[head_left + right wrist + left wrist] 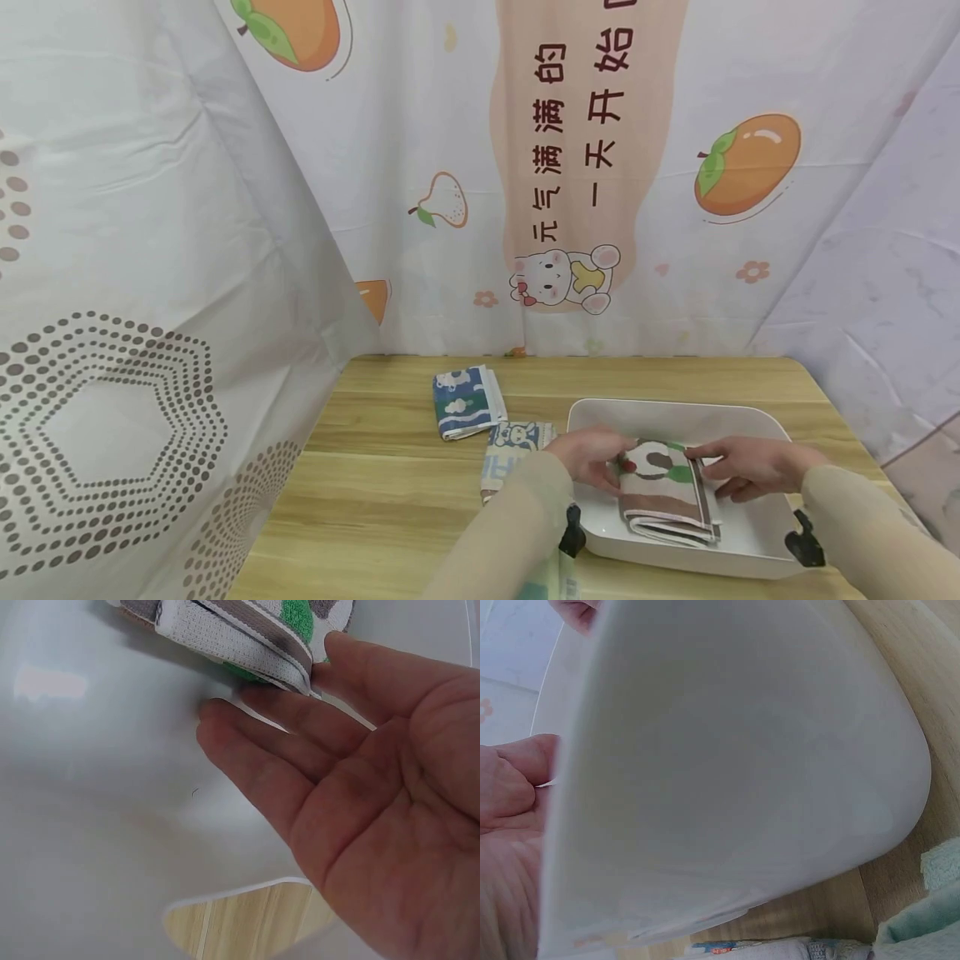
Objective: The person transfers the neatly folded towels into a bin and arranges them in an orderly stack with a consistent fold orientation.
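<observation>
A folded towel (663, 479), white with brown, green and a touch of red, is inside a white plastic bin (690, 558). My left hand (592, 458) grips the towel's left edge; in the left wrist view the bin wall (742, 765) hides those fingertips. At the towel's right edge, my right hand (757, 467) pinches a corner. The right wrist view shows that hand's thumb (360, 656) over the towel (240, 637) and the index finger under it, with the other fingers extended above the bin floor.
Left of the bin lie a blue-and-green folded towel (467, 406) and a beige-and-light-blue one (510, 446). A pale green towel (543, 575) is partly behind my left forearm. Printed curtains (435, 275) stand behind and beside the wooden table (360, 500).
</observation>
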Tool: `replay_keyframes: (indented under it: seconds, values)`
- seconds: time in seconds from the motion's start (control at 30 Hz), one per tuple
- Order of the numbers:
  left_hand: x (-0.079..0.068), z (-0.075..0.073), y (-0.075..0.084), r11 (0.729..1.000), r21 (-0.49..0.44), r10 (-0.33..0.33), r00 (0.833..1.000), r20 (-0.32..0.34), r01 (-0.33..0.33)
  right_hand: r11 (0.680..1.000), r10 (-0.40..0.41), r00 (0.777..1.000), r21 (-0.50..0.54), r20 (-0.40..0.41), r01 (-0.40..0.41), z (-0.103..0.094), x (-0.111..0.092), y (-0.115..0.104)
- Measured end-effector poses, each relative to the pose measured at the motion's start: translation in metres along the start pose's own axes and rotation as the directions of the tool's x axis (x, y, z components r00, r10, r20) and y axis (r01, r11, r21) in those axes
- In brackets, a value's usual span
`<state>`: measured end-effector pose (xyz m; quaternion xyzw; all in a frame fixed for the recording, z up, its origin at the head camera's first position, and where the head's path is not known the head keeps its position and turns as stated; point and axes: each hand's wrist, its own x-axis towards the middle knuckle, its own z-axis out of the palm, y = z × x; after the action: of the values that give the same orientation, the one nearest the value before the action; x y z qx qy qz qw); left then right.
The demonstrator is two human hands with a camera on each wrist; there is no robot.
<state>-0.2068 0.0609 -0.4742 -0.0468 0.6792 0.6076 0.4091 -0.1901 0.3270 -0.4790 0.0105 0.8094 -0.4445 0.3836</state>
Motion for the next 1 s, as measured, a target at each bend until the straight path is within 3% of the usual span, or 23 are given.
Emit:
replay_keyframes:
  seconds: [0.43, 0.63, 0.77, 1.0]
  values:
    - [0.0, -0.001, 0.0, 1.0, 0.028, -0.01, 1.0, -0.008, 0.01, 1.0, 0.014, 1.0, -0.023, -0.015, -0.014, 0.002, -0.003, -0.004]
    - [-0.007, -0.005, 0.004, 0.999, 0.021, 0.042, 0.999, -0.017, -0.042, 1.0, 0.008, 1.0, -0.021, -0.012, -0.009, 0.001, -0.004, -0.001]
    - [-0.013, -0.01, 0.009, 0.997, -0.003, 0.082, 0.996, 0.029, -0.082, 0.999, -0.001, 1.0, -0.035, -0.009, 0.001, -0.001, -0.006, -0.002]
    - [-0.026, -0.02, 0.015, 0.994, -0.059, 0.1, 0.985, 0.138, -0.092, 0.998, -0.038, 0.999, -0.049, -0.025, 0.037, -0.005, -0.011, -0.006]
